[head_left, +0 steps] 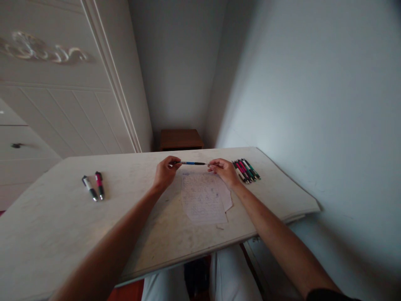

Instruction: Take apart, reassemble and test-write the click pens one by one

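Note:
A blue pen with a black grip (192, 163) is held level above the far part of the table. My left hand (166, 170) pinches its rear end between thumb and fingers. At the other end, the fingertips of my right hand (224, 170) are closed at the thin tip; whether the tip piece has come apart from the barrel is too small to tell. Below the pen lie creased sheets of paper (203, 196) covered in faint handwriting. Just right of my right hand, a row of several pens (246, 170) in pink, white, green and black lies side by side.
On the left of the white table (138, 234) lie a white-and-black pen (90, 188) and a pink-and-black pen (99, 185). A white cabinet (62, 104) rises at the left, a wall (297, 104) at the right. Behind the table stands a brown wooden piece (181, 138).

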The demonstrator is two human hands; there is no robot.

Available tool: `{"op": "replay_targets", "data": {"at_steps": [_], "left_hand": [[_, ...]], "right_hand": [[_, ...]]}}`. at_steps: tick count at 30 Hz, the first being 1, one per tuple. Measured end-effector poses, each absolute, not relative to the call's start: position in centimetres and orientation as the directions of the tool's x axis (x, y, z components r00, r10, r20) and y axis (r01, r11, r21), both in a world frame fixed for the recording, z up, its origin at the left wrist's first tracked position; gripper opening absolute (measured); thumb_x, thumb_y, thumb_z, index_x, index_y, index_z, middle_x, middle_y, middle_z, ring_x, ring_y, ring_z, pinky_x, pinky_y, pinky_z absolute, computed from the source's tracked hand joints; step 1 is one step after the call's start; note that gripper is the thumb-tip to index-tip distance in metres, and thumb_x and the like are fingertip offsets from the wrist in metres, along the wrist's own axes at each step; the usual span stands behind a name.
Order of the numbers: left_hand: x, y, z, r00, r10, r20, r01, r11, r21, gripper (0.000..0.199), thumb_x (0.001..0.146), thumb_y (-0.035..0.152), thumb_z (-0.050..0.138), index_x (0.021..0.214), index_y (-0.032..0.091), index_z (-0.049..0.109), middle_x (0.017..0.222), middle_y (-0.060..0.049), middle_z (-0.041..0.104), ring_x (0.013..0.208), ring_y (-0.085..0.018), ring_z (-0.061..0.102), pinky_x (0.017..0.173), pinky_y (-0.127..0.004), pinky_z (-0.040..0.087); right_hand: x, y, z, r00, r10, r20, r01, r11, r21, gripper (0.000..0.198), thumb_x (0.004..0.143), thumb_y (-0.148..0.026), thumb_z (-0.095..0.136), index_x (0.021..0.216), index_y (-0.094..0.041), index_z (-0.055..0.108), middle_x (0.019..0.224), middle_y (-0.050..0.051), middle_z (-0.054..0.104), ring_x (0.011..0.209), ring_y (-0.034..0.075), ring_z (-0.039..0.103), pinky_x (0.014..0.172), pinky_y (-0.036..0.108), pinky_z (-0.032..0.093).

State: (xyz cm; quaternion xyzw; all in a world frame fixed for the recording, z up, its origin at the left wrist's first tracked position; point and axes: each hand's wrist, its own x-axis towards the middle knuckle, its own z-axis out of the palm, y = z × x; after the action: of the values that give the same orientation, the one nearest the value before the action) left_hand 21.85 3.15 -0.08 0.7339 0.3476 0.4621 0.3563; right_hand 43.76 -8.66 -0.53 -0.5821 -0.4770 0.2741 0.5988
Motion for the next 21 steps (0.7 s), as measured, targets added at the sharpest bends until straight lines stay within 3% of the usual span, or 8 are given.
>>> {"op": "replay_targets", "data": {"at_steps": [21], "left_hand": [[21.73, 3.11, 0.1, 0.343, 0.838, 0.425, 0.191, -0.505, 0.841, 0.01, 0.071, 0.025, 0.064, 0.079, 0.019, 0.066, 0.079, -0.002, 0.07, 0.071, -0.017, 0.063, 0.067, -0.028, 0.049]], "right_hand": [[43.73, -8.55, -0.74, 0.392, 0.886, 0.247, 0.229, 0.167, -0.959, 0.028, 0.068, -0.04, 0.074, 0.083, -0.018, 0.068, 0.074, 0.003, 0.072, 0.067, 0.017, 0.07, 0.058, 0.026, 0.051]]}}
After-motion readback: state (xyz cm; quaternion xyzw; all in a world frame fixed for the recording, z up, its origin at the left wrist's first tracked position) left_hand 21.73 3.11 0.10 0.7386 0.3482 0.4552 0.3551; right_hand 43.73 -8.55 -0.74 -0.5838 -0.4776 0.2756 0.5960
